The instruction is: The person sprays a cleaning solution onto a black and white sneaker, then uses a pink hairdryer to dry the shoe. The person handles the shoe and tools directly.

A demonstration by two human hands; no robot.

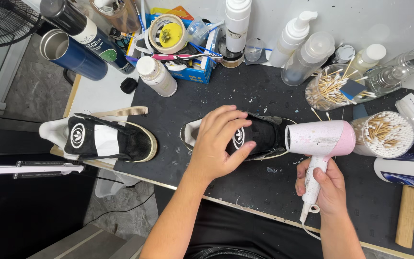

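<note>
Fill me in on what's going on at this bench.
A person's left hand grips a black shoe lying on the dark mat. The right hand holds a pink hair dryer, nozzle pointed at the shoe's toe end. A second black shoe sits apart to the left, beside a comb. Cotton swab jars stand to the right.
</note>
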